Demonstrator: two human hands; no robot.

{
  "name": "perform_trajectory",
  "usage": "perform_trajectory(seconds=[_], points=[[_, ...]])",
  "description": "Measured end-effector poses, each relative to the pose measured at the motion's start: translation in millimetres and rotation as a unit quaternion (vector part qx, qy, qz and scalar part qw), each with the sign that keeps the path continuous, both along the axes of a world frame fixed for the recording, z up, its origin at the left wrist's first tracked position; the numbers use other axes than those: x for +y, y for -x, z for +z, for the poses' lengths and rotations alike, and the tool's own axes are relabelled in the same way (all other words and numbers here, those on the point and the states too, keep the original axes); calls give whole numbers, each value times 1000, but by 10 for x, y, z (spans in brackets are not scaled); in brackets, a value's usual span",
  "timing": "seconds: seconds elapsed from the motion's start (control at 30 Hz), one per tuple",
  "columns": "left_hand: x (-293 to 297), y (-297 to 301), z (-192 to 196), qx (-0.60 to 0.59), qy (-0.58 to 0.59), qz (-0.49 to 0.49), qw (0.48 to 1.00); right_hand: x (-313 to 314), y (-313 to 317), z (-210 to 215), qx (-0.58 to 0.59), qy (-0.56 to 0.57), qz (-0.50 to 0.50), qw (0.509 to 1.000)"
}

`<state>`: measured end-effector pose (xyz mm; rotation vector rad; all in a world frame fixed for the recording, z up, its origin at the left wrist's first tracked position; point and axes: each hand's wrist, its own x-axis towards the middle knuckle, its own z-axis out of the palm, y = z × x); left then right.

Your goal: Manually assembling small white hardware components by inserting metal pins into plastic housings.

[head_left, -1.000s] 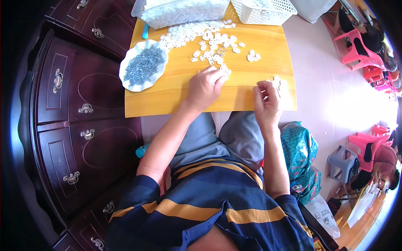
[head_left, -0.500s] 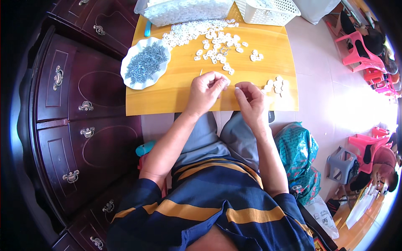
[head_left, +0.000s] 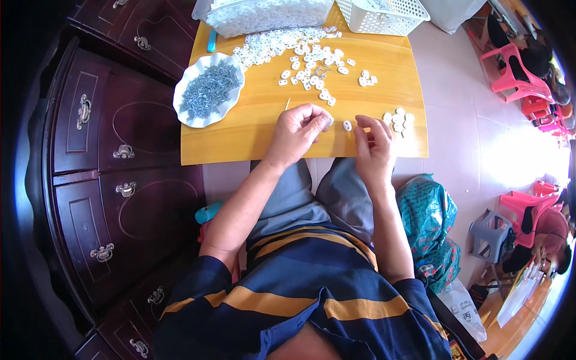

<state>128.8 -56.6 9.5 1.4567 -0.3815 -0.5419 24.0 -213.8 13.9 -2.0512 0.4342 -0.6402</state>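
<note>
My left hand (head_left: 300, 127) is closed in a pinch over the wooden table, with a small white plastic piece (head_left: 330, 120) showing at its fingertips. By its knuckles a thin pale pin (head_left: 287, 103) sticks out; I cannot tell whether it is held or lies on the table. A single white oval piece with dark holes (head_left: 347, 125) is between my hands, apart from both. My right hand (head_left: 375, 147) is just right of that piece, its fingers bent and slightly apart, holding nothing I can see. Beyond it is a small group of white pieces (head_left: 398, 120).
A scalloped white dish of grey screws (head_left: 210, 91) stands at the table's left. Many white pieces (head_left: 270, 47) spread across the back, before a clear bin (head_left: 264, 21) and a white perforated basket (head_left: 384, 23). A dark wooden cabinet (head_left: 141, 123) is left; a green bag (head_left: 426, 207) sits right.
My right hand has moved to the right, away from the left. The oval white piece now shows in the gap between them. My left hand has hardly moved.
</note>
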Motion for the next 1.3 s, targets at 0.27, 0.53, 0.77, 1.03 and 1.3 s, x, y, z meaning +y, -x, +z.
perform_trajectory(seconds=[0.27, 0.53, 0.77, 1.03, 1.3], points=[[-139, 161, 15, -67, -38, -80, 994, 112, 181, -50, -19, -322, 75, 944], [-231, 18, 55, -167, -76, -76, 980, 48, 258, -173, -23, -390, 63, 919], [-354, -470, 29, -428, -196, 39, 882, 12, 329, -149, -42, -459, 64, 885], [-532, -761, -2, -508, -327, 62, 795, -66, 376, -171, -8, -456, 48, 888], [-608, -895, 3, -515, -372, 30, 772, -59, 365, -229, -20, -455, 41, 889]])
